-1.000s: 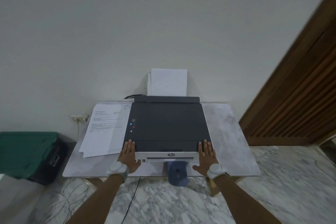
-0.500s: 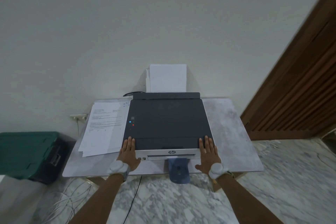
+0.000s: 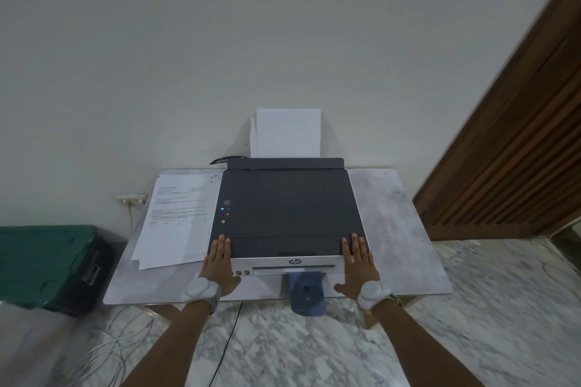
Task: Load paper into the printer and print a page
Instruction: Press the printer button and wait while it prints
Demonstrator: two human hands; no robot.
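Facing the person, printer squarely front-on, flat open hands at front corners.

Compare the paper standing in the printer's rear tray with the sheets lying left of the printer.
The tray paper stands upright against the wall; the sheets lie flat on the table. The tray paper looks blank; the top sheet carries printed text. The tray paper is squared; the sheets are fanned. Both are white.

Printer on table; papers left; blank sheets behind.
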